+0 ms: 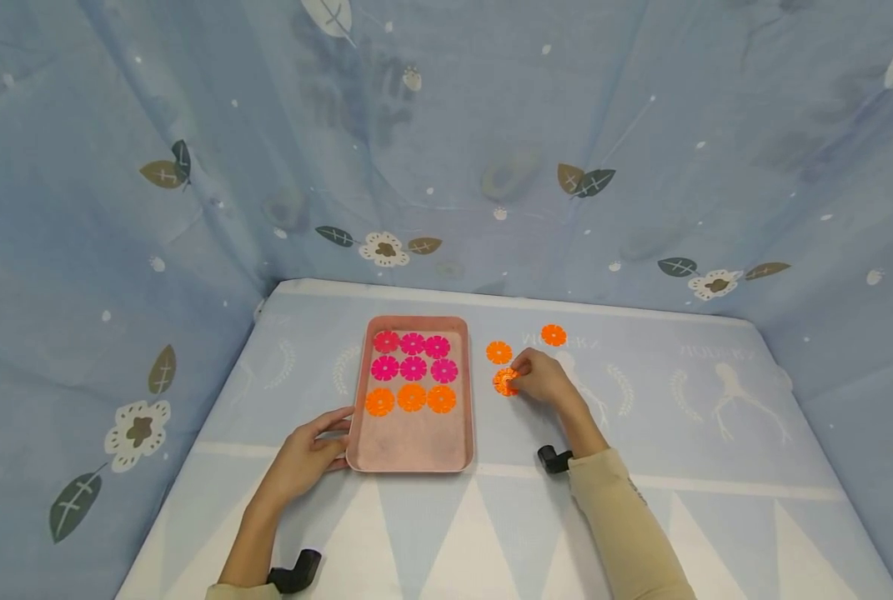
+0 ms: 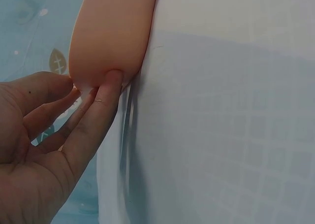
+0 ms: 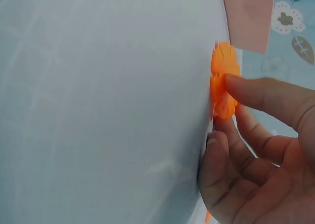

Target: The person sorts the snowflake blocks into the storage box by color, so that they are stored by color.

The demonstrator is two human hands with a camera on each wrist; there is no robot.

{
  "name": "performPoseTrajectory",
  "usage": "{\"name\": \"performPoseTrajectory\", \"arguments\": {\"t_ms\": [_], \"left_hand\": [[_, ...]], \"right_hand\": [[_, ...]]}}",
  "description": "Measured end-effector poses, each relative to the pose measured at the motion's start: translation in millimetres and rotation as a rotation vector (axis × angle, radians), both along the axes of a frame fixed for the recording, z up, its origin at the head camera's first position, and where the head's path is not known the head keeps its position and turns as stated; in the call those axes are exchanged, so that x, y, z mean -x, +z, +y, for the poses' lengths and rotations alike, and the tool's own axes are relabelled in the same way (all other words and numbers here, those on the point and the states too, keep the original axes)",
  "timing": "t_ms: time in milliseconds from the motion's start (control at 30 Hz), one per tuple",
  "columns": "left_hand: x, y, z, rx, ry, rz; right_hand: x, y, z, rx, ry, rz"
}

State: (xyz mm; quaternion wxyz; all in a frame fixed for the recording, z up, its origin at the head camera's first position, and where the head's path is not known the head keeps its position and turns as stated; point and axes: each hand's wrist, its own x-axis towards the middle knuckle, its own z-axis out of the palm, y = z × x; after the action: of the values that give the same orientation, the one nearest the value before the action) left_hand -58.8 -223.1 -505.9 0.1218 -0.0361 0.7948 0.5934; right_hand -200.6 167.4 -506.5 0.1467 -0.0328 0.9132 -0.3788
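Note:
My right hand [image 1: 544, 379] pinches an orange notched plastic disc [image 3: 225, 61] close over the table, its thumb lying on the disc's face in the right wrist view. Two more orange discs, a nearer one [image 1: 499, 352] and a farther one [image 1: 554, 335], lie behind that hand. At the left long side of a pink tray [image 1: 416, 446], my left hand [image 1: 301, 458] touches the outer wall with extended fingertips [image 2: 114, 79]. Inside the tray, pink discs [image 1: 413, 368] form two rows of three, with a row of three orange discs [image 1: 412, 397] in front.
Patterned cloth covers the table [image 1: 716, 492], and a blue printed curtain [image 1: 446, 150] rises behind it and at both sides. A black wrist-worn device [image 1: 554, 460] shows at the right wrist, another black device [image 1: 296, 572] at the left.

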Motion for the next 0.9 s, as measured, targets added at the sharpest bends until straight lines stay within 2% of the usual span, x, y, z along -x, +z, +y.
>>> {"name": "performPoseTrajectory", "arguments": {"t_ms": [100, 267, 400, 633, 900], "left_hand": [[0.6, 0.3, -0.1, -0.005, -0.004, 0.004], [-0.1, 2.7, 0.0, -0.024, -0.003, -0.002], [-0.9, 5.2, 0.5, -0.039, -0.01, 0.002], [-0.2, 1.5, -0.2, -0.009, -0.008, 0.014], [-1.2, 0.4, 0.6, 0.004, 0.001, 0.016]], "right_hand": [[-0.2, 0.1, 4, 0.049, -0.014, -0.015], [-2.6, 0.3, 7, 0.23, -0.046, -0.093], [-2.9, 2.0, 9, 0.331, -0.049, -0.131], [-4.7, 11.1, 5, 0.406, -0.007, -0.147], [-5.4, 21.3, -13, 0.451, 0.022, -0.161]]}}
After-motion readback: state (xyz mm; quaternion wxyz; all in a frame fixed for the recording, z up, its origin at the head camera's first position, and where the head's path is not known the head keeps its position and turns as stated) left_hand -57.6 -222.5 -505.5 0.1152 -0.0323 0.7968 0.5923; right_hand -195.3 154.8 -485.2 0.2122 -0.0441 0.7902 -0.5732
